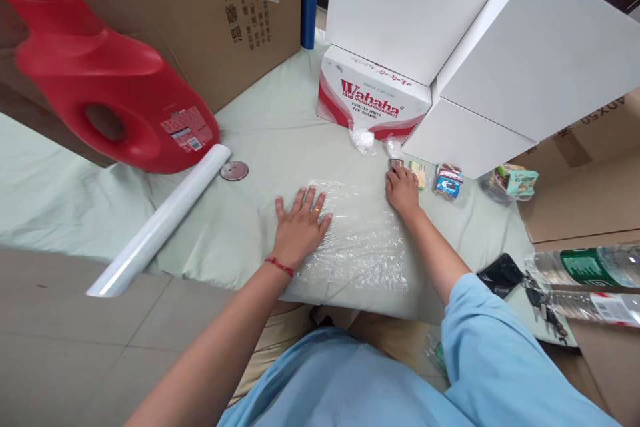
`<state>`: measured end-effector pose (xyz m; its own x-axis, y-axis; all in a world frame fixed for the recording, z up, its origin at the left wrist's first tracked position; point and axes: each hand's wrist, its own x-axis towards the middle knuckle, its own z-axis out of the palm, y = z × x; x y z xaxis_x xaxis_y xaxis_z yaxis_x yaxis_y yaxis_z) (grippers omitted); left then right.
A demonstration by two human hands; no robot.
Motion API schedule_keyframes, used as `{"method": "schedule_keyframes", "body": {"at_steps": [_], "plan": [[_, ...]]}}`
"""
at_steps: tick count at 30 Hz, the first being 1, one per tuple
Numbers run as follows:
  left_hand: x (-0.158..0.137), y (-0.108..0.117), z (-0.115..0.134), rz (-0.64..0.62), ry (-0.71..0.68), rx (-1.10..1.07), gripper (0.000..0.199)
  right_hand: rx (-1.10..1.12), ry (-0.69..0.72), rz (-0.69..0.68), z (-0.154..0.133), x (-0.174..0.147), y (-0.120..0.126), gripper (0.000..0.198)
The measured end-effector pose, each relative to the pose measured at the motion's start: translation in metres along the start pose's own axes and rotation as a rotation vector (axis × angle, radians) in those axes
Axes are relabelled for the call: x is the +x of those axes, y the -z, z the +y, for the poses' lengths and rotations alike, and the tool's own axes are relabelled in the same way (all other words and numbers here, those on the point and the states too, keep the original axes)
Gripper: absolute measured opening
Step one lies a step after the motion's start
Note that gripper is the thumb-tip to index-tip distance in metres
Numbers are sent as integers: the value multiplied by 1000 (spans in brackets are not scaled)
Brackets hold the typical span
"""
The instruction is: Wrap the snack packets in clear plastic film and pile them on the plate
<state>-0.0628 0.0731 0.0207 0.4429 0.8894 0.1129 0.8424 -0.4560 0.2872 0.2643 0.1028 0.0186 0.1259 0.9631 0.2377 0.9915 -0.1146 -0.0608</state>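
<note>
A thin see-through sheet of plastic wrap lies crinkled on the pale green cloth in front of me. My left hand rests on its left edge, palm down with fingers spread. Beyond the sheet's far right corner, my right hand has its fingers bent over a small brown packet, mostly covered by the fingertips. Right beside that hand is a small yellow-green packet. Farther right come a blue snack packet and a plastic-wrapped bundle of small packs. Two crumpled wrapped lumps, one a white bundle, sit behind.
A white roll overhangs the table's front edge at left, near a round metallic disc and a large red jug. A Wahaba-style red-white carton and white boxes stand behind. Keys, a black case and water bottles lie right.
</note>
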Motion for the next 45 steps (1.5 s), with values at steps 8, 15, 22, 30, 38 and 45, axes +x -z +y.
{"method": "schedule_keyframes", "body": {"at_steps": [8, 15, 22, 30, 38, 45], "plan": [[-1, -2, -2, 24, -14, -43, 60, -31, -170, -64, 46, -27, 8, 50], [-1, -2, -1, 14, -10, -27, 60, -55, -273, -128, 63, 0, 7, 56], [0, -1, -1, -2, -4, -4, 60, -118, -381, -99, 46, 38, 18, 50], [0, 0, -2, -23, 4, 16, 61, -62, -117, -217, -4, 82, 18, 45], [-1, 3, 0, 0, -4, -2, 60, 69, 271, -55, -65, 107, 14, 43], [-2, 5, 0, -7, -5, -22, 58, 284, 280, -99, -107, 25, 45, 39]]}}
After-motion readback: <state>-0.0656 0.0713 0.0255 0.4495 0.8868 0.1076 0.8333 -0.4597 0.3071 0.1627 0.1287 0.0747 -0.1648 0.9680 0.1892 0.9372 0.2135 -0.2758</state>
